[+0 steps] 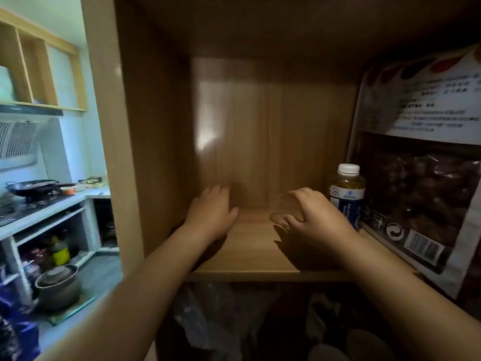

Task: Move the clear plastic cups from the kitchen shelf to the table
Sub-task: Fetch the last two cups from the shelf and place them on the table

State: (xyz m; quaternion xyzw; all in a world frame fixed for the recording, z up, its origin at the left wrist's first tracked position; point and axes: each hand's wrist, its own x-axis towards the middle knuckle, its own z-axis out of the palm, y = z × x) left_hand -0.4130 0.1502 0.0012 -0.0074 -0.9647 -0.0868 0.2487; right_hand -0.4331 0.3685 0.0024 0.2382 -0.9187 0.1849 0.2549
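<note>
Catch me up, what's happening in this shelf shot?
A person is reaching both arms into a wooden shelf compartment. The right hand is closed around a clear plastic cup that looks tilted, low over the shelf board. The left hand rests flat and empty on the board. A white-capped bottle and a large food bag stand to the right.

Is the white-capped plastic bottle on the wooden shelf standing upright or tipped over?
Upright. The white-capped plastic bottle stands on the wooden shelf with its cap on top, just beyond the right hand.
</note>
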